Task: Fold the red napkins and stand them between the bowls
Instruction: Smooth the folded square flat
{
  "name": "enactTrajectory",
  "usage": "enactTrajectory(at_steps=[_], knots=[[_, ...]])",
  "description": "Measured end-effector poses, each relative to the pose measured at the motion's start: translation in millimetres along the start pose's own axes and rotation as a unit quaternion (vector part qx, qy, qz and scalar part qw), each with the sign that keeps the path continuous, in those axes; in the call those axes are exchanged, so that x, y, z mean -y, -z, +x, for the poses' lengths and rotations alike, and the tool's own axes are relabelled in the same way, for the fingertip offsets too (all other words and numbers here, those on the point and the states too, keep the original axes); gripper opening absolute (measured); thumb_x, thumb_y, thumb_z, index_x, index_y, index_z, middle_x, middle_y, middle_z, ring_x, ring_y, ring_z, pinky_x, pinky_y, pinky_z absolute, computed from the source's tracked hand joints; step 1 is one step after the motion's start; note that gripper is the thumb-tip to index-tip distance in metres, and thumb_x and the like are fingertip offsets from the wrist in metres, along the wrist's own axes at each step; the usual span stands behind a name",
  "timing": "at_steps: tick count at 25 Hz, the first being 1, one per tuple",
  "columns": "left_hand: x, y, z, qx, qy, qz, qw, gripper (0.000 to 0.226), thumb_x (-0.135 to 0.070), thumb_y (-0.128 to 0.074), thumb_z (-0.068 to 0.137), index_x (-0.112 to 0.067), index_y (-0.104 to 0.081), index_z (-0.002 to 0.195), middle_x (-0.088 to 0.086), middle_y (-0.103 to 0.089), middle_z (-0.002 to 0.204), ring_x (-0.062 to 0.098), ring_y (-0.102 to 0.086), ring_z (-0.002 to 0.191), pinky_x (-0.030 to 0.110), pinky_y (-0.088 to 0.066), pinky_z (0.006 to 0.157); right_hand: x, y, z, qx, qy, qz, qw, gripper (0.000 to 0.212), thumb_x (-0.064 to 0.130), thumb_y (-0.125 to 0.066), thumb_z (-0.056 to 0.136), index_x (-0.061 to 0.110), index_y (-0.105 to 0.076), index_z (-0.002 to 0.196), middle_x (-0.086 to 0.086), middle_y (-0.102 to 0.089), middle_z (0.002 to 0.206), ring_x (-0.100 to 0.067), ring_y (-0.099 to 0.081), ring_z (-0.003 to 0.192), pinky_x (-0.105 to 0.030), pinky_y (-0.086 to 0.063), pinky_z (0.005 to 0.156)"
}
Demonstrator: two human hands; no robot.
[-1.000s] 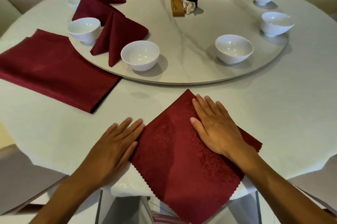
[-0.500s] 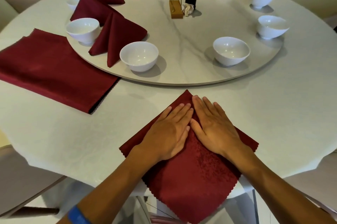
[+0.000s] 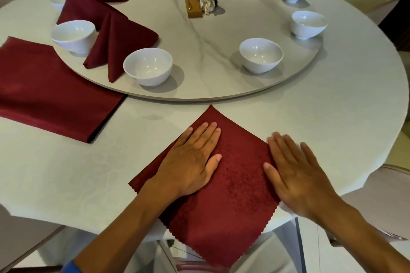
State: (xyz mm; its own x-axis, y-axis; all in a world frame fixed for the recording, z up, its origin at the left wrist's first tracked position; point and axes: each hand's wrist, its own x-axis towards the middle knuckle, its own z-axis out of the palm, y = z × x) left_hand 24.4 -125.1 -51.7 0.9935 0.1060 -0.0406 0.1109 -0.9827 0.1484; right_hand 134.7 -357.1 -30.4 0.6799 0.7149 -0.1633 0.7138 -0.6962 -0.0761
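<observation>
Presently, a red napkin (image 3: 230, 184) is laid as a diamond at the counter's (image 3: 332, 117) near edge, overhanging it. It is pressed flat by the left hand (image 3: 190, 161), fingers straight and together; the right hand (image 3: 297, 175), fingers slightly spread, is rested on its right edge.

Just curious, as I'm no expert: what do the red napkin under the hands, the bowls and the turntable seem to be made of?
Red napkin: woven cloth, likely damask, given its faint pattern and zigzag-cut edge.
Bowls: glossy white glazed ceramic, probably porcelain, with bright highlights.
Turntable: smooth marble or marble-look slab, pale with grey veins.
</observation>
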Motion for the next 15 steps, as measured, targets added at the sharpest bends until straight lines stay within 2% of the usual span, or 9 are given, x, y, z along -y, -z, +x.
enactTrajectory(at_steps=[3,5,7,10,12,14,15], knots=[[0,-2,0,-0.004,0.002,0.003,1.000,0.071,-0.055,0.005,0.092,-0.024,0.007,0.155,-0.007,0.009,0.164,0.007,0.014,0.149,0.033,0.006,0.122,48,11,52,-0.055,0.034,0.051,0.997,0.068,0.053,0.003,0.097,0.020,0.012,0.156,0.002,0.020,0.161,-0.011,0.020,0.148,-0.034,0.010,0.121],[1,-3,-1,-0.010,-0.004,-0.008,1.000,0.067,-0.054,0.002,0.094,-0.023,0.005,0.154,-0.004,0.003,0.164,0.008,0.010,0.150,0.033,0.004,0.123,70,10,82,-0.031,0.061,0.072,0.995,0.063,0.048,-0.005,0.102,0.019,0.009,0.156,0.002,0.017,0.163,-0.010,0.018,0.148,-0.033,0.010,0.121],[1,-4,0,-0.016,-0.007,-0.013,1.000,0.067,-0.052,0.000,0.095,-0.022,0.001,0.155,-0.003,0.000,0.165,0.009,0.007,0.150,0.034,0.003,0.123,63,1,84,-0.010,0.063,0.055,0.996,0.066,0.054,0.001,0.098,0.022,0.011,0.156,0.004,0.018,0.163,-0.008,0.019,0.148,-0.033,0.010,0.121],[3,-6,0,-0.021,-0.001,0.001,1.000,0.070,-0.053,0.004,0.094,-0.022,0.004,0.157,-0.006,0.007,0.164,0.008,0.011,0.150,0.034,0.004,0.123,23,-12,40,-0.022,0.045,0.037,0.998,0.074,0.062,0.017,0.088,0.027,0.018,0.153,0.010,0.024,0.159,-0.004,0.025,0.145,-0.030,0.013,0.120],[2,-4,0,-0.014,-0.007,-0.003,1.000,0.071,-0.054,0.007,0.093,-0.023,0.007,0.157,-0.006,0.010,0.164,0.008,0.012,0.150,0.033,0.006,0.123,0,-12,9,-0.012,0.023,0.057,0.998,0.075,0.064,0.018,0.086,0.028,0.018,0.152,0.012,0.023,0.159,-0.002,0.024,0.145,-0.028,0.014,0.120],[0,-2,0,-0.029,-0.016,-0.021,0.999,0.070,-0.054,0.005,0.095,-0.023,0.003,0.157,-0.006,0.007,0.164,0.008,0.010,0.150,0.036,0.003,0.123,-6,-7,-2,-0.005,0.007,0.044,0.999,0.079,0.064,0.016,0.086,0.026,0.009,0.155,0.008,0.014,0.162,-0.008,0.011,0.150,-0.032,0.007,0.122],[0,-1,1,-0.058,-0.008,-0.042,0.997,0.068,-0.052,0.001,0.097,-0.022,-0.003,0.158,-0.004,0.001,0.165,0.010,0.005,0.151,0.039,-0.001,0.124,-4,-3,3,-0.025,0.001,0.029,0.999,0.081,0.061,0.008,0.088,0.022,-0.005,0.157,0.003,-0.001,0.164,-0.015,-0.005,0.152,-0.038,-0.003,0.123]])
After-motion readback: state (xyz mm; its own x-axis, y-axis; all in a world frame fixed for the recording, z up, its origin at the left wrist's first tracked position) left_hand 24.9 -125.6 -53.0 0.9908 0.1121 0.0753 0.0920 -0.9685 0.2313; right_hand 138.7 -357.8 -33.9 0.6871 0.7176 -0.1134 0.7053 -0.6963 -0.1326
